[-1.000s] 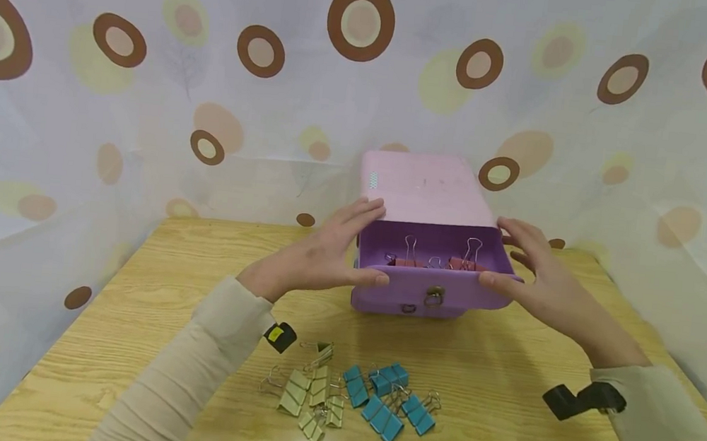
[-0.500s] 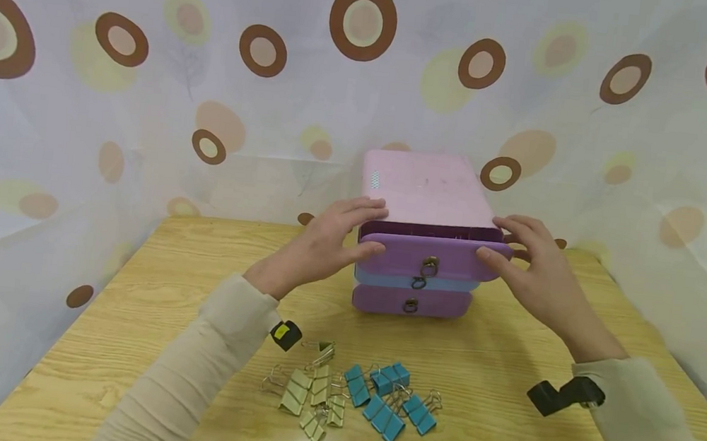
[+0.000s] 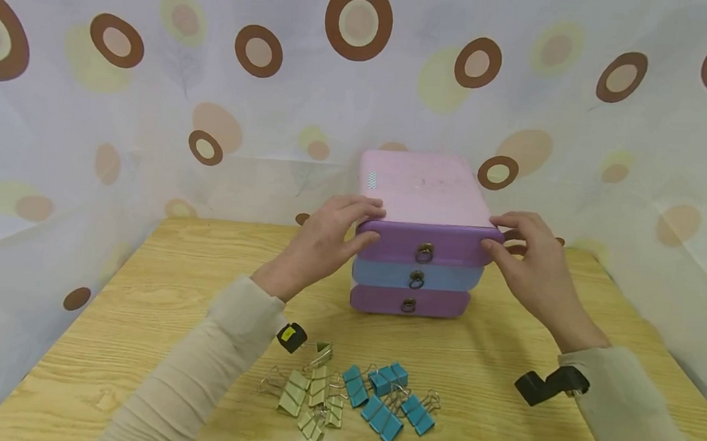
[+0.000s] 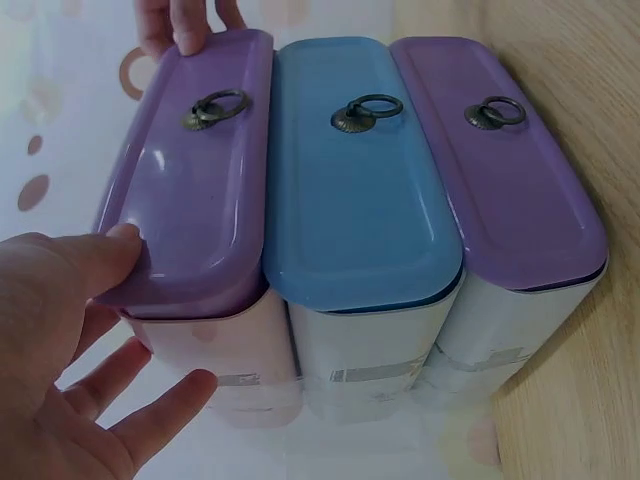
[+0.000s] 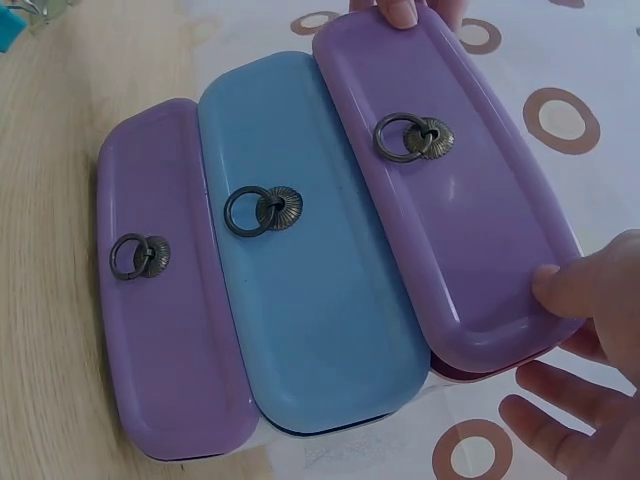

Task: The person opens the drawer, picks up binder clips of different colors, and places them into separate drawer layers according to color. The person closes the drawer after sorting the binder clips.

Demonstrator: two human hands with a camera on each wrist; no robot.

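Observation:
A small three-drawer cabinet with a pink top (image 3: 424, 185) stands toward the back of the table. Its top purple drawer (image 3: 390, 242) sits almost flush, with a narrow dark gap at the edge in the right wrist view. My left hand (image 3: 322, 240) presses its thumb on the drawer front's left end, other fingers extended along the cabinet's corner. At the opposite end, my right hand (image 3: 537, 270) does likewise with its thumb (image 5: 560, 290). Below are a blue drawer (image 3: 380, 273) and another purple drawer (image 3: 378, 298), both closed. Each drawer has a ring pull.
Several pale yellow-green binder clips (image 3: 294, 392) lie in front of the cabinet on the wooden table (image 3: 193, 290). Several blue binder clips (image 3: 382, 419) lie just to their right. A patterned cloth (image 3: 273, 120) hangs behind and at the sides.
The top drawer, pulled out and showing reddish binder clips a second ago, has slid back into the cabinet. Both hands moved forward with it, thumbs on its front. The clips on the table stayed put.

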